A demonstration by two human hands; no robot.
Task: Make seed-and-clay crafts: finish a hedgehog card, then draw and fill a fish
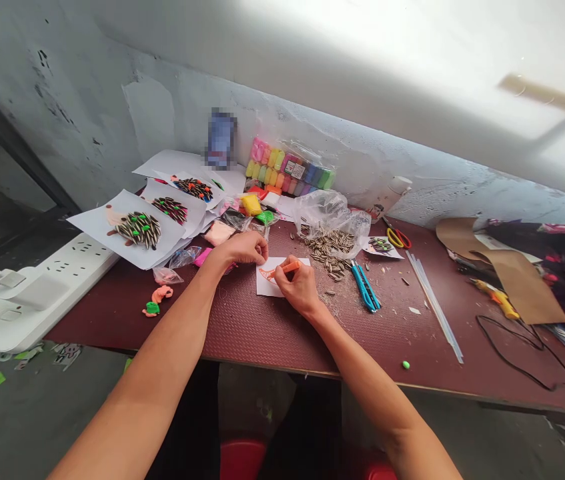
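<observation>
A small white card (pixel 266 288) lies on the dark red table, with an orange outline drawn on its left part. My right hand (pixel 299 287) is closed round an orange marker (pixel 291 267), its lower end down at the drawing. At the card's upper left corner is my left hand (pixel 247 249), its fingers curled and closed; what they hold, if anything, is hidden. Just right of the card a pile of striped sunflower seeds (pixel 331 250) spills from a clear plastic bag (pixel 335 212). A teal utility knife (pixel 365 287) lies beside the seeds.
Seed-covered hedgehog pictures (pixel 139 228) are stacked at left beside a white power strip (pixel 62 280). Packs of coloured clay (pixel 287 168) lean on the wall. Scissors (pixel 398 237), clear glue sticks (pixel 435 307) and a yellow glue gun (pixel 499 299) with its cord are at right.
</observation>
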